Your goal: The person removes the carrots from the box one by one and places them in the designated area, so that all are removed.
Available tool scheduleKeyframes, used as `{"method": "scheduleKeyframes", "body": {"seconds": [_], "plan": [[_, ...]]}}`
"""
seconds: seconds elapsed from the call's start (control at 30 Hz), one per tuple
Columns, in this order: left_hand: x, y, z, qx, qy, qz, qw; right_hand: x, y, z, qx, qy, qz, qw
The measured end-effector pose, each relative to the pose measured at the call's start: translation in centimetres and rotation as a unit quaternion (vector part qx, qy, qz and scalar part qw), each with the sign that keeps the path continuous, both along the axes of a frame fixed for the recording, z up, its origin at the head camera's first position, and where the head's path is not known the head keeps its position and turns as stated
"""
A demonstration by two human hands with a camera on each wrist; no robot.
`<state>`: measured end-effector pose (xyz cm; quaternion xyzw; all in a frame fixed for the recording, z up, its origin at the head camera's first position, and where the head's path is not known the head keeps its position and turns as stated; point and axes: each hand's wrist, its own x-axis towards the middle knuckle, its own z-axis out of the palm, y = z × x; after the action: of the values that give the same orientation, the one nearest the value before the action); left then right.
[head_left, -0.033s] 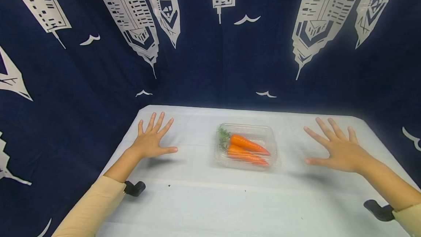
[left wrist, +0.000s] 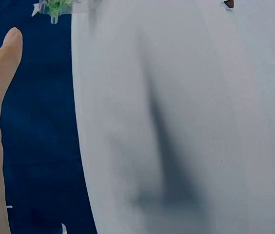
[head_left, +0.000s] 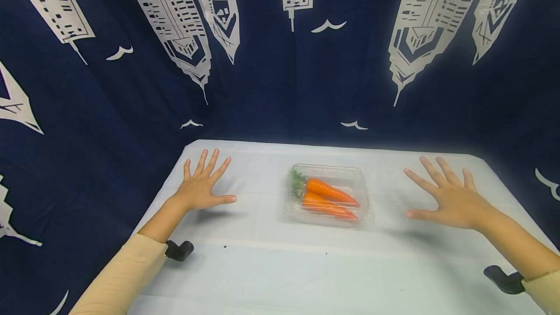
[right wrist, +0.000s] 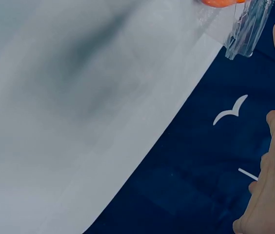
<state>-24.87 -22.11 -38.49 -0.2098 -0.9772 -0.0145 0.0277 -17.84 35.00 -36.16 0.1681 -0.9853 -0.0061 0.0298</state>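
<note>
A clear plastic box (head_left: pixel 362 189) sits at the middle of the white table. Two orange carrots, an upper carrot (head_left: pixel 328 190) and a lower carrot (head_left: pixel 325 205), lie inside with their green tops (head_left: pixel 297 182) to the left. Left of the box, my left hand (head_left: pixel 199 189) hovers above the table with its fingers spread, touching nothing. My right hand (head_left: pixel 455 201) is held out the same way on the box's right, apart from it. In the right wrist view the box's edge (right wrist: pixel 247 29) and part of a carrot (right wrist: pixel 220 2) show near the top.
The white cloth-covered table (head_left: pixel 280 276) ends at a dark blue curtain (head_left: pixel 271 91) printed with white buildings and birds. Small dark specks, one of them a crumb (head_left: pixel 225 246), lie on the cloth. Black wrist mounts (head_left: pixel 179 251) stick out at both sleeves.
</note>
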Motion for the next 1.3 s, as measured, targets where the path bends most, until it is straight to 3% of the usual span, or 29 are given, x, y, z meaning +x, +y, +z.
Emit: {"method": "scheduleKeyframes", "body": {"seconds": [0.43,0.57,0.67,0.87,1.07,1.17,1.3], "plan": [[0.2,0.3,-0.3,0.01,0.006,-0.011,0.9999,0.2,-0.6,-0.2,-0.022,-0.013,0.002,1.0],[0.2,1.0,-0.8,0.027,0.007,-0.026,0.9993,0.2,-1.0,-0.9,-0.053,-0.019,0.007,0.998],[0.2,1.9,-1.3,0.045,0.011,-0.045,0.9979,0.1,-1.4,-1.7,-0.107,-0.032,0.013,0.994],[0.4,4.1,-3.1,0.08,0.022,-0.077,0.9936,0.1,-2.7,-3.8,-0.219,-0.075,0.012,0.973],[0.5,6.7,-5.4,0.134,0.023,-0.1,0.9856,0.2,-4.5,-6.0,-0.314,-0.124,-0.023,0.941],[0.7,8.2,-6.1,0.182,0.013,-0.119,0.976,0.2,-5.4,-7.1,-0.342,-0.137,-0.032,0.929],[1.0,9.9,-6.8,0.243,0.011,-0.146,0.959,0.3,-6.3,-8.5,-0.388,-0.141,-0.013,0.911]]}}
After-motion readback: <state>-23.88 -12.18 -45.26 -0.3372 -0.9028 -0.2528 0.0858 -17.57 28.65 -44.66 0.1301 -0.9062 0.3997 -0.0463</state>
